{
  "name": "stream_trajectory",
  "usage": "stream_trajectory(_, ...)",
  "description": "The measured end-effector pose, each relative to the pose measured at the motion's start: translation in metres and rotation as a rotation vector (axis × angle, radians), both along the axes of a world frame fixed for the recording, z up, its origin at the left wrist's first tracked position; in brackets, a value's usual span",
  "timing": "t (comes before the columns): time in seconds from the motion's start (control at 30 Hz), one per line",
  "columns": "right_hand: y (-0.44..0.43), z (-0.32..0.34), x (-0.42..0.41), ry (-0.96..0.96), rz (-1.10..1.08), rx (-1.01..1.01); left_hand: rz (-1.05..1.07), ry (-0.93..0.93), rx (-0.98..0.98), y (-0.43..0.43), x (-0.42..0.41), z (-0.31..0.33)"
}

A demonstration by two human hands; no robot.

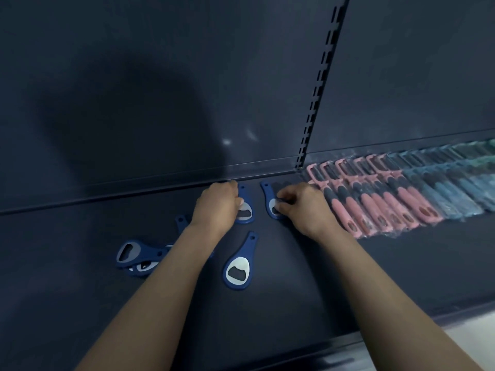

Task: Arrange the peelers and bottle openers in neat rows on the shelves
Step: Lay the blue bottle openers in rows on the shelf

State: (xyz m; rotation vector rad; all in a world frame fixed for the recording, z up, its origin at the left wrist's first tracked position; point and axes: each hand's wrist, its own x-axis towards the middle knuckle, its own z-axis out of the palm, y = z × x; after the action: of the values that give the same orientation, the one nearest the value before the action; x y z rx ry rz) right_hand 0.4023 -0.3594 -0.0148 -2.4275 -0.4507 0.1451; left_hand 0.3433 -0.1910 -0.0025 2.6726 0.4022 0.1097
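Two bare forearms reach away from the viewer onto a dark shelf (80, 303).

The left hand (217, 204) is seen from the back, with its fingers curled down over the handle of a blue bottle opener, the left opener (245, 211). The fingertips are hidden, so the exact grip cannot be made out. Only the opener's metal-lined head and the tip of its handle show past the knuckles.

Just to the right, the right hand (302, 207) pinches the head of another blue one, the right opener (270, 200), between curled fingers and thumb. Most of that head is covered. Its handle points away toward the back panel (160, 76).

Near the left wrist, on the viewer's side, a loose opener (239, 263) lies flat and fully visible. Left of the left forearm is a small pile of openers (139, 257). The arm covers part of it, so they cannot be counted. One more handle (182, 222) pokes out beside the wrist.

Right of the right hand, touching its far edge, a row of plastic-wrapped pink peelers (375, 199) overlaps tightly. Beyond it come blue peelers (450, 188), blurred. Then come greenish ones (491, 147), cut off by the frame edge.

A slotted upright (318, 89) rises behind the right hand.
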Motion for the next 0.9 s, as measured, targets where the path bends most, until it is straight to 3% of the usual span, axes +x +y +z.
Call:
stream_trajectory(0.1, 0.002, -0.001, 0.0, -0.031, 0.031, -0.055, -0.068, -0.097, -0.11, 0.005, -0.003, -0.006)
stream_trajectory(0.27, 0.009, -0.002, 0.0, -0.068, 0.064, -0.129, -0.29, -0.034, -0.157, 0.014, -0.011, -0.011)
stream_trajectory(0.9, 0.019, 0.0, -0.008, -0.093, 0.049, -0.12, -0.321, 0.005, -0.063, 0.026, -0.004, -0.019)
